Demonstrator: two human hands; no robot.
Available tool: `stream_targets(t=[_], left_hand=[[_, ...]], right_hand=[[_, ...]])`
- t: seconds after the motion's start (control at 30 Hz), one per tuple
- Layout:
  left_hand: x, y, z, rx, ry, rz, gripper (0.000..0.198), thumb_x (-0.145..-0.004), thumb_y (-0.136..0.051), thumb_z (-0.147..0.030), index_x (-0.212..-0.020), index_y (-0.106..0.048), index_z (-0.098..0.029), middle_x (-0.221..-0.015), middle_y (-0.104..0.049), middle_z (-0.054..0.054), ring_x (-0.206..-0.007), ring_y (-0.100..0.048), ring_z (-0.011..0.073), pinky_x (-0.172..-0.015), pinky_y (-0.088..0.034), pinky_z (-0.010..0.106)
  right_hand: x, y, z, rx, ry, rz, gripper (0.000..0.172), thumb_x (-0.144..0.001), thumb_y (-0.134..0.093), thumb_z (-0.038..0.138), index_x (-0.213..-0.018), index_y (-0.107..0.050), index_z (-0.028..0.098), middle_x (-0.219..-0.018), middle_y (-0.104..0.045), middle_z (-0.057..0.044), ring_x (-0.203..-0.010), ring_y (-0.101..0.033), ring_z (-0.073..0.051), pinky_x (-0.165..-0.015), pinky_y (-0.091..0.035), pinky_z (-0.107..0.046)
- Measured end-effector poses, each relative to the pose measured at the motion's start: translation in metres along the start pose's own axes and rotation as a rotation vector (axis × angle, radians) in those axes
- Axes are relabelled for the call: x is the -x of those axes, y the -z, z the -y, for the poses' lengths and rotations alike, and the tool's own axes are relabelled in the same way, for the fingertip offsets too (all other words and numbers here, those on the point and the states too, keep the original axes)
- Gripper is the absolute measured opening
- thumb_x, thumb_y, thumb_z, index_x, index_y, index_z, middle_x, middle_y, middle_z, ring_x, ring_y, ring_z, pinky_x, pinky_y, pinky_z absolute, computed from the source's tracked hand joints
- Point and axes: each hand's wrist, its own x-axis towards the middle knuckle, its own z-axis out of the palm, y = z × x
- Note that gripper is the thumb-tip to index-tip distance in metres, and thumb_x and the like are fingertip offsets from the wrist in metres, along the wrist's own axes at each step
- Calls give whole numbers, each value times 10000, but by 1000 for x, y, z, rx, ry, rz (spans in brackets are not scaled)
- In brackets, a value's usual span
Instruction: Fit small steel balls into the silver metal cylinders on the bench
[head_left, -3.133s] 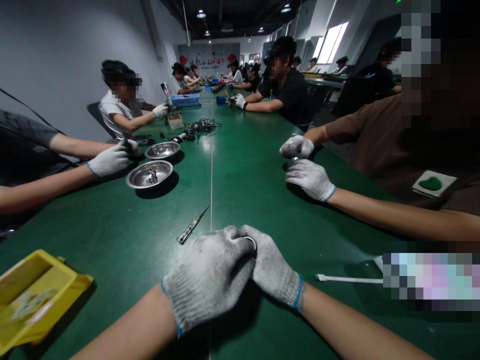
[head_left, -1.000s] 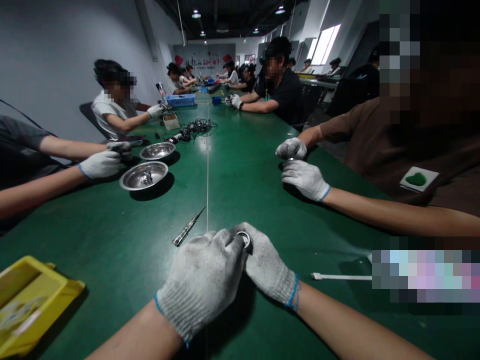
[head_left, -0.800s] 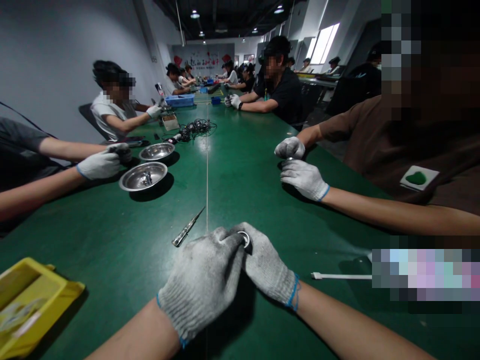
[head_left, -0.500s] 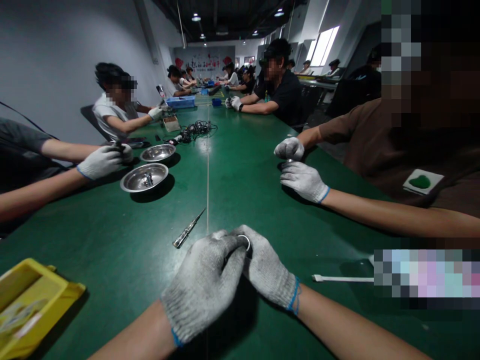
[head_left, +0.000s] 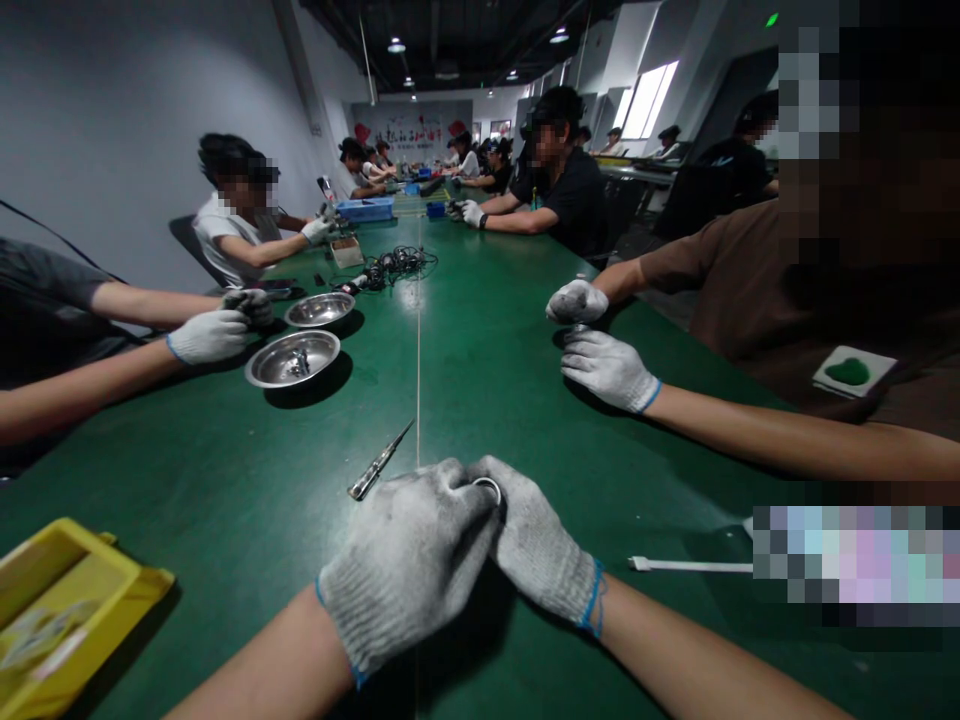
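My left hand (head_left: 409,555) and my right hand (head_left: 536,535), both in grey-white knitted gloves with blue cuffs, meet above the green table. Between their fingers is a small round metal part (head_left: 488,489); only its shiny curved rim shows, the rest being covered by the gloves. Both hands are closed around it, the left from the near side and the right from the far right. Just beyond my left hand lies a screwdriver (head_left: 379,464) with a clear handle, its tip pointing away to the right.
At the lower left stands a yellow bin (head_left: 112,575) with small parts inside. Two steel bowls (head_left: 259,375) sit farther left, beside a co-worker's gloved hands. Tangled black cables (head_left: 397,262) lie beyond. At right are a white cable (head_left: 694,566) and another co-worker's gloved hands (head_left: 607,365).
My left hand has rolled slightly over the metal part, so its thumb side shows less. My right hand stays nearly in place. The whole view has shifted a little.
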Motion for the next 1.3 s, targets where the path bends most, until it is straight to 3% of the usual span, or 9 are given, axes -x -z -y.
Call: stream_targets(t=[0.17, 0.43, 0.67, 0.9, 1.07, 1.3], left_hand=[[-2, 2, -2, -262, -58, -2, 206, -980, -504, -205, -968, -709, -213, -772, -661, 53, -631, -633, 228, -587, -537, 346], [3, -12, -16, -321, 14, -105, 219, -938, -547, -157, -1080, -711, -189, -859, -731, 73, -687, -708, 245, -611, -617, 369], [5, -11, -31, -325, 186, 36, 272, -955, -517, -230, -1142, -711, -194, -910, -744, 99, -706, -741, 293, -612, -644, 436], [6, -11, -33, -391, 185, 127, 321, -947, -510, -174, -1197, -710, -180, -938, -742, 119, -735, -736, 304, -625, -638, 445], [6, -4, -30, -275, 229, 124, 308, -953, -510, -204, -1203, -690, -209, -948, -739, 104, -751, -742, 296, -647, -631, 434], [4, -6, -17, 141, 256, -50, 329, -986, -444, -246, -1154, -727, -237, -980, -745, 80, -831, -734, 258, -764, -604, 417]], right_hand=[[-2, 2, -1, -10, -6, -6, 195, -774, -573, 57, -849, -648, 221, -858, -722, -29, -803, -685, -199, -780, -559, -309], [0, -2, -7, -14, 29, -57, 242, -762, -519, 29, -852, -645, 215, -848, -711, -23, -810, -668, -186, -792, -546, -287], [0, 0, -2, -78, -25, -12, 171, -788, -530, 75, -819, -618, 217, -795, -671, -9, -770, -625, -185, -743, -529, -282], [2, -2, -5, -85, -16, -28, 174, -737, -589, 98, -864, -602, 217, -837, -660, -9, -788, -624, -185, -762, -530, -285], [1, -1, -5, -77, -7, -30, 192, -716, -567, 90, -856, -594, 220, -831, -666, -14, -777, -629, -189, -747, -534, -290], [0, 3, -4, -45, -41, -18, 184, -730, -591, 108, -872, -599, 224, -818, -671, -3, -768, -641, -187, -738, -532, -292]])
